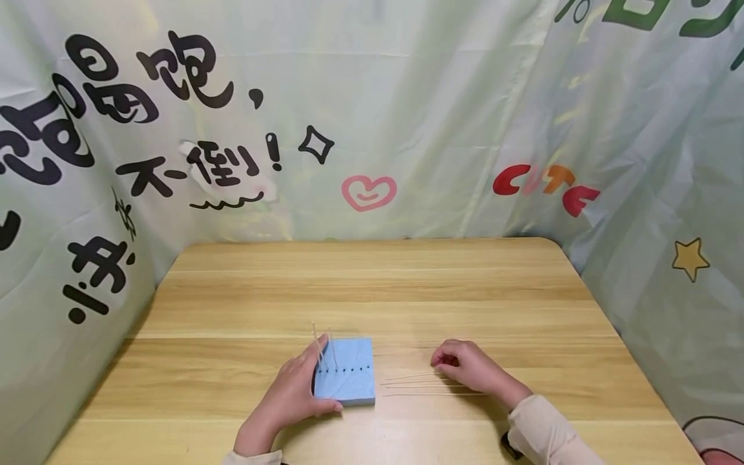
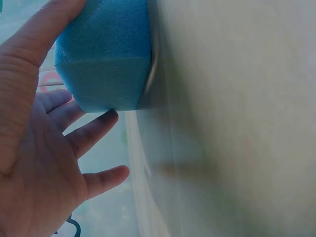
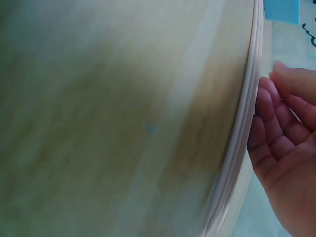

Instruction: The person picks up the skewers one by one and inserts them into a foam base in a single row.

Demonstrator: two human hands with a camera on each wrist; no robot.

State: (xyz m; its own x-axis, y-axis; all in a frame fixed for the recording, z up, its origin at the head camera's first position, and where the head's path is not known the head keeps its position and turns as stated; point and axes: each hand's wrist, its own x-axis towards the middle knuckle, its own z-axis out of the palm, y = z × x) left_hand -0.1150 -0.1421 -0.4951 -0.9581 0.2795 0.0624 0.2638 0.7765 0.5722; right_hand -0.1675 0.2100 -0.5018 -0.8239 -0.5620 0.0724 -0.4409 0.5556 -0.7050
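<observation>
A blue foam block (image 1: 351, 384) with a row of dark dots across its top lies flat on the table. Two thin wooden sticks (image 1: 333, 349) stand tilted in its left part. My left hand (image 1: 295, 391) grips the block's left end, thumb along the near side and index finger at the far side; the other fingers spread loosely in the left wrist view. Several more sticks (image 1: 418, 394) lie side by side to the right of the block. Close over them is my right hand (image 1: 465, 365), thumb and index fingertips together; I cannot tell whether a stick is between them.
The wooden table (image 1: 372, 284) has rounded far corners. Behind it and along both sides hangs a pale printed curtain (image 1: 442, 129). A dark band (image 1: 510, 445) shows at the right sleeve.
</observation>
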